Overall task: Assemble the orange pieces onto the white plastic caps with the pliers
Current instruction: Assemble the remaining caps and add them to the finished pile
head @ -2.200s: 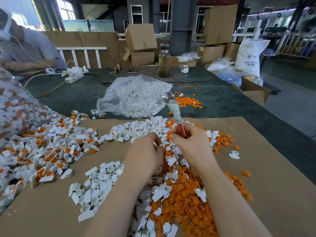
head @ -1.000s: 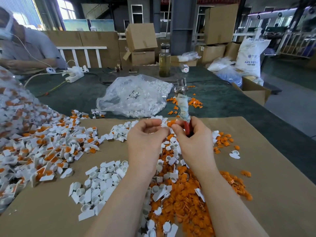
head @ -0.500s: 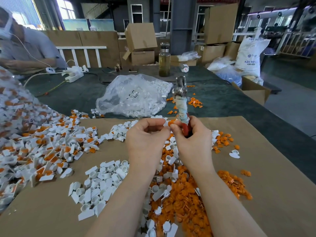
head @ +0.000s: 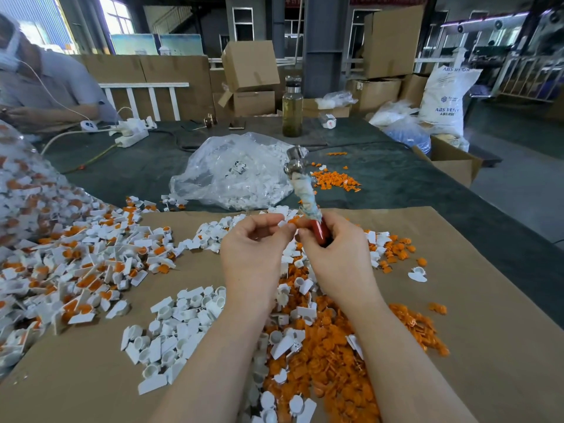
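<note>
At the tips of our left hand [head: 253,257] the thumb and forefinger are pinched together on a small white plastic cap [head: 282,223], with a bit of an orange piece [head: 293,220] showing right beside it where the two hands meet. The other fingers of that hand are loosely curled. Our right hand [head: 338,254] is closed around the red handle of the pliers [head: 306,193]; its thumb and forefinger reach across to touch the cap and orange piece as well. The pliers stand nearly upright out of that fist, the upper part of the handle wrapped in grubby pale cloth and the metal head at the top. We cannot tell whether the metal head is open or closed.

Both hands are lifted above a sheet of brown cardboard [head: 476,331]. Directly beneath them lies a heap of loose orange pieces [head: 329,361] mixed with white caps. To the left of our forearms sits a separate pile of plain white caps [head: 177,328], and further left a broad spread of caps with orange fitted in them [head: 76,270]. A single white cap [head: 417,274] lies apart on the right.

Beyond the cardboard, on the dark green table cover [head: 396,184], rest a clear plastic bag of white parts [head: 235,175] and a small scatter of orange bits [head: 334,180]. A bottle of yellowish liquid [head: 292,108] stands further back, and another person [head: 45,87] sits at the far left.
</note>
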Demonstrator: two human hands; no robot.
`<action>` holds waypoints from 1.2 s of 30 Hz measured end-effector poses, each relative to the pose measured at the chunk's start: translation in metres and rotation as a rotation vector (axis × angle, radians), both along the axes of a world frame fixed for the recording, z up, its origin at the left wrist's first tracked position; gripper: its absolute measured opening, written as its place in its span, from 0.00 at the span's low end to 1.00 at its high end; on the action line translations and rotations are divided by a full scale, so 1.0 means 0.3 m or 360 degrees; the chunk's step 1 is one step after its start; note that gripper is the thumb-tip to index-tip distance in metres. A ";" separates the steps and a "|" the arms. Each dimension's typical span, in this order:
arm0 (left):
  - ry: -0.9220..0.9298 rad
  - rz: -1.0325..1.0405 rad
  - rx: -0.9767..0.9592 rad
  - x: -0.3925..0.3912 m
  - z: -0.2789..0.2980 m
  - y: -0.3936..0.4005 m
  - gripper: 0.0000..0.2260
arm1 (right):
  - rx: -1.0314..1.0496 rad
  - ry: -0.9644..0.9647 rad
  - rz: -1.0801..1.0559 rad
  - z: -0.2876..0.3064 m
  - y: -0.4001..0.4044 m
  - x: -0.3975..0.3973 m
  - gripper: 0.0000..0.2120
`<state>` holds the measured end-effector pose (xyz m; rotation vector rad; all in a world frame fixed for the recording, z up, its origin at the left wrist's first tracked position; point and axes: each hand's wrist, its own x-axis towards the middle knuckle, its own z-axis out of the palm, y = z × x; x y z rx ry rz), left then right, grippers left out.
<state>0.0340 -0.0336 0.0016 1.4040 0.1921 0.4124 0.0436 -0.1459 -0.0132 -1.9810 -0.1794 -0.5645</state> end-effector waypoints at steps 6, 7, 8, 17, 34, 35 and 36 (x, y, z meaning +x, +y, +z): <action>-0.0051 -0.0043 0.0029 0.008 -0.002 0.022 0.06 | 0.0225 0.0229 0.0333 0.029 -0.036 -0.018 0.04; -0.0067 -0.0062 0.0033 0.010 -0.001 0.029 0.06 | 0.0206 0.0329 0.0431 0.034 -0.057 -0.019 0.04; -0.0086 -0.0082 0.0037 0.012 -0.001 0.036 0.06 | 0.0154 0.0430 0.0516 0.038 -0.079 -0.022 0.04; -0.0272 -0.0156 -0.0007 0.035 -0.004 0.093 0.09 | -0.0114 0.0836 0.0736 0.051 -0.140 -0.037 0.17; -0.0353 -0.0258 -0.0017 0.049 -0.002 0.130 0.11 | -0.0287 0.0888 0.0844 0.065 -0.136 -0.051 0.22; -0.0348 -0.0259 -0.0023 0.050 -0.002 0.131 0.11 | -0.0301 0.0879 0.0861 0.064 -0.135 -0.048 0.20; -0.0344 -0.0258 -0.0033 0.050 -0.002 0.133 0.11 | -0.0315 0.0856 0.0862 0.064 -0.133 -0.046 0.15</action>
